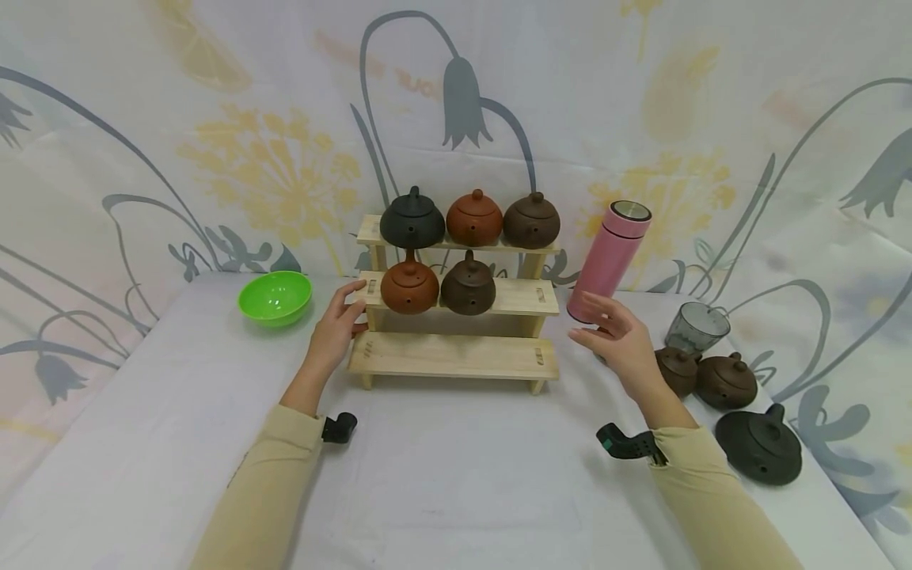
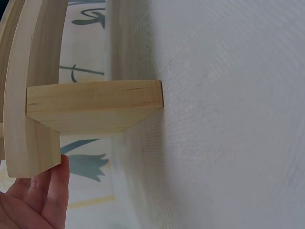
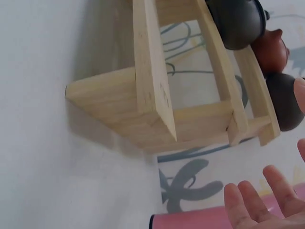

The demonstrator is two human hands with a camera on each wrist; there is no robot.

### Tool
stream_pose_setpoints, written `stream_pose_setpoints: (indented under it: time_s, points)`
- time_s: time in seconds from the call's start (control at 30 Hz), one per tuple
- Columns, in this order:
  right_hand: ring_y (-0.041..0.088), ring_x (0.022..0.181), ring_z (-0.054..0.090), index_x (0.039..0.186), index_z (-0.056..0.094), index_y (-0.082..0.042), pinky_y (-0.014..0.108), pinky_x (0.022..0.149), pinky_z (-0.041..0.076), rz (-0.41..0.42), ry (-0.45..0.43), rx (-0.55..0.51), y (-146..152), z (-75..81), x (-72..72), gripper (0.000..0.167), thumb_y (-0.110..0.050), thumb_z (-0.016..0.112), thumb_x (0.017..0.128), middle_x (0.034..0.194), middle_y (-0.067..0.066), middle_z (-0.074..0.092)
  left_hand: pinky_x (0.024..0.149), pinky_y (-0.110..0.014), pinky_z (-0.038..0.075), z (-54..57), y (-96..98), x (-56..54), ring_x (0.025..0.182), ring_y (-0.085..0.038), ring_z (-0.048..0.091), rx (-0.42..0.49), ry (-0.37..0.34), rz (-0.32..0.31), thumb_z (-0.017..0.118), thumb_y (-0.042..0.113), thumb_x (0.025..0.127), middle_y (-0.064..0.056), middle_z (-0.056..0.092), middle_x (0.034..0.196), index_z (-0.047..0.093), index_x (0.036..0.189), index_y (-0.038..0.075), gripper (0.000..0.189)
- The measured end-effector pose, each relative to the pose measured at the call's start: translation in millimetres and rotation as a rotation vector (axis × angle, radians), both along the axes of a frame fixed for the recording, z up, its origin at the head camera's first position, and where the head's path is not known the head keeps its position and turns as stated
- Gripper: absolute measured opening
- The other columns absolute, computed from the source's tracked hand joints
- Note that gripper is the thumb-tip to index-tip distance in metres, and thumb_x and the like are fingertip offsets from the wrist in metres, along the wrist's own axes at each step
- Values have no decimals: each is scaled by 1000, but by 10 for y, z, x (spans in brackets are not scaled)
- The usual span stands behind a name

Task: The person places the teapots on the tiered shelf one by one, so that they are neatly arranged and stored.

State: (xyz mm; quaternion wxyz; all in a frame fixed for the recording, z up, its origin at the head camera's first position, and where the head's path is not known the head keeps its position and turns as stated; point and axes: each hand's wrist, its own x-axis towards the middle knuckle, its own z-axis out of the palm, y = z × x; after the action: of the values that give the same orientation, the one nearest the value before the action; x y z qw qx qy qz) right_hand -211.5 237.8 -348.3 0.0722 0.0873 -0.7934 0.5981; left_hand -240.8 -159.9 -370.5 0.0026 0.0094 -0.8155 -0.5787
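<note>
A three-tier wooden stand (image 1: 456,356) bears several small teapots. On its top tier sit a black teapot (image 1: 412,222), a red-brown teapot (image 1: 474,220) and a dark brown teapot (image 1: 531,223). The middle tier carries another red-brown teapot (image 1: 409,289) and a brown teapot (image 1: 468,289); the lowest tier is bare. My left hand (image 1: 333,328) touches the stand's left end near the middle tier, its fingers (image 2: 58,188) extended along the plank end. To the right of the stand, my right hand (image 1: 618,342) holds nothing, fingers apart, overlapping the foot of a pink thermos (image 1: 609,261).
A green bowl (image 1: 275,299) stands at the back left. On the right are a glass (image 1: 697,328), two brown teapots (image 1: 727,381) and a flat black teapot (image 1: 761,445). A patterned cloth (image 1: 285,182) hangs behind the white-covered table (image 1: 456,483).
</note>
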Motion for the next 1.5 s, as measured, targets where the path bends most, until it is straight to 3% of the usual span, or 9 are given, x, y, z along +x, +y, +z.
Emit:
stream_pose_setpoints:
  time_s: [0.1,0.3,0.53,0.7,0.9,1.13,1.33,1.5]
  points:
    - [27,122,43,136,47,-12,14,86,43,-14,-7,5,63,-18,8,60,-18,73,82,135,11,43,98,-46,39,1,2,1,112,-38,53,-2,2,2,34,38,101,-20,44,134,30,144,28,45]
    - [22,121,43,136,47,-13,15,89,43,-80,-16,12,225,-61,-12,60,-15,73,82,133,0,47,98,-46,39,10,8,8,112,-38,53,0,2,3,34,38,100,-20,44,134,30,144,27,45]
    - [30,130,33,138,45,-14,45,105,30,-158,-49,68,405,-61,-69,65,-20,75,81,138,5,44,98,-46,39,6,3,6,112,-39,54,1,2,2,34,37,101,-20,45,133,30,144,27,45]
    - [34,132,28,140,43,-12,52,104,27,-164,-84,124,503,-67,-143,69,-25,75,80,142,12,39,98,-46,39,-4,-4,8,111,-39,54,5,10,-2,34,36,101,-20,44,133,30,145,26,45]
    - [43,133,23,142,37,-7,56,103,27,-118,-183,235,600,-95,-275,76,-30,74,80,145,21,31,98,-46,40,-9,-5,5,111,-39,54,3,10,-2,34,37,101,-20,44,134,30,144,27,45]
    - [45,130,22,141,36,0,55,102,28,-20,-278,352,595,-108,-375,77,-24,75,79,145,26,27,98,-45,40,-11,-11,-2,110,-38,54,7,14,-2,35,37,101,-19,44,133,31,144,27,45]
    - [43,130,24,137,42,-1,56,101,27,82,-315,370,505,-160,-325,73,-20,78,76,145,21,27,98,-45,40,-8,-12,3,111,-39,54,6,17,-4,35,36,101,-19,44,133,31,144,27,45]
    - [42,124,31,142,33,-3,52,97,36,71,-364,342,420,-234,-275,82,-19,78,75,143,27,23,98,-45,40,-6,-10,3,110,-38,54,10,16,-5,35,36,101,-19,44,134,31,144,27,45]
